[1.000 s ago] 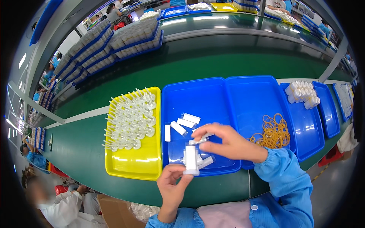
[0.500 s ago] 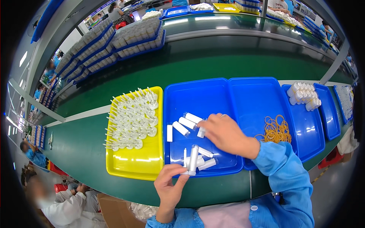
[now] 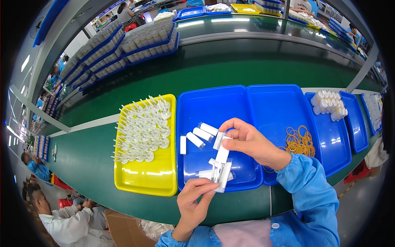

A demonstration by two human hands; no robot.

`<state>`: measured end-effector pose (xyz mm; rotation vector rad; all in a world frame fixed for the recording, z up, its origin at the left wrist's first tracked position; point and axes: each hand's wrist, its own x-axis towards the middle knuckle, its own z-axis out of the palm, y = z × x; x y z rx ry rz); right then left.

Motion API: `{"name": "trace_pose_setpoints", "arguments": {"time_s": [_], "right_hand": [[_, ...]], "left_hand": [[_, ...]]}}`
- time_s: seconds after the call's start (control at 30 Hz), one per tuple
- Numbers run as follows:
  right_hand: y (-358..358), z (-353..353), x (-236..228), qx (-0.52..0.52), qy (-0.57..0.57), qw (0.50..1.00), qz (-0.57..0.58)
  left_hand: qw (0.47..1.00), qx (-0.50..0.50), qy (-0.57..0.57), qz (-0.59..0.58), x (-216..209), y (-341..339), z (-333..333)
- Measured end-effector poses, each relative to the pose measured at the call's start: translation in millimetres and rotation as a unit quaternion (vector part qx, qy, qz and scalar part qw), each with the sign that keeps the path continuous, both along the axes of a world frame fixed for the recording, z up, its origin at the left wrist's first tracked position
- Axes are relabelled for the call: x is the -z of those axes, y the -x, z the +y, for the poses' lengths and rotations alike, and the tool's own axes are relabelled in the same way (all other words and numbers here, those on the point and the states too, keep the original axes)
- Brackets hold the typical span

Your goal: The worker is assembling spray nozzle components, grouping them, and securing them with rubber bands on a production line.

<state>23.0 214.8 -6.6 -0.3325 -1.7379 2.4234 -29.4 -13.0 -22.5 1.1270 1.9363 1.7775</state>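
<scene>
My left hand [image 3: 195, 201], fingers pinched, holds a pale tube part with a thin upright stem [image 3: 214, 172] by its lower end, over the front of a blue tray [image 3: 214, 95]. My right hand [image 3: 253, 146] grips a white cylinder [image 3: 222, 153] between thumb and fingers. The cylinder's lower end meets or overlaps the left-hand part; exact contact is unclear. Next to the right fingertips is another cylinder [image 3: 218, 140], and whether they touch it is unclear. Several white cylinders with clear ends [image 3: 195, 140] lie in the tray, some partly hidden behind the held pieces.
Left of it, a yellow tray [image 3: 144, 181] carries rows of white stemmed parts [image 3: 144, 127]. A blue tray on the right [image 3: 269, 103] contains tan rubber bands [image 3: 299, 140]. White bundled tubes [image 3: 328, 103] stand farther right. Stacked loaded trays [image 3: 135, 45] rise at the far left. A person [image 3: 61, 220] sits lower left.
My right hand has lifted a white cylinder from the tray and brought it to the part in my left hand. The left hand has shifted slightly right, its part now tilted.
</scene>
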Motion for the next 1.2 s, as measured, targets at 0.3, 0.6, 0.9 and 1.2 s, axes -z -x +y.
{"name": "trace_pose_setpoints", "arguments": {"time_s": [0.3, 0.6, 0.9, 1.2], "right_hand": [[-4.4, -4.4, -2.5, -0.017, -0.051, 0.998, 0.018], [-25.6, -41.6, -8.0, -0.015, -0.070, 0.997, 0.037], [37.4, 13.7, 15.8, 0.044, -0.641, 0.757, -0.119], [33.4, 26.5, 30.3, -0.027, -0.534, 0.838, -0.111]], "left_hand": [[0.998, -0.001, 0.047, 0.034, -14.3, -3.6, 0.0], [0.986, -0.128, -0.065, -0.089, -11.1, -13.5, 9.9], [0.991, -0.075, -0.020, -0.111, 10.8, 6.8, -4.7], [0.996, -0.091, 0.002, -0.023, 12.9, 11.4, -12.8]]}}
